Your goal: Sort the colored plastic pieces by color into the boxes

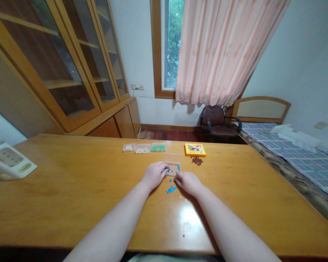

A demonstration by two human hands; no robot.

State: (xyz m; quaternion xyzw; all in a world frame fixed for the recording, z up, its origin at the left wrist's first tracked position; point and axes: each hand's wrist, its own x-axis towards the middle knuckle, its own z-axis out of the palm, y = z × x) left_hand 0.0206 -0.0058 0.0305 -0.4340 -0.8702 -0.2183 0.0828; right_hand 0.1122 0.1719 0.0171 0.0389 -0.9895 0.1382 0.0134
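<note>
A small clear plastic box [175, 175] lies on the table with its lid raised at the far side. Several tiny blue building bricks [172, 171] are scattered inside it. Curled fingers of my left hand [155, 174] grip the box's left wall, close to some blue bricks. At the near right corner of the box, my right hand [188, 181] is closed in a pinch; whatever its fingertips hold is hidden. One loose blue brick [170, 180] rests between the hands, and a small pile of blue bricks [171, 189] lies nearer to me.
Beyond my left hand stand clear boxes with white pieces [129, 148], cream pieces [142, 150] and green pieces [158, 147]. Back right, brown pieces [197, 161] lie before a yellow box [195, 150]. A white appliance [9, 162] occupies the table's left end.
</note>
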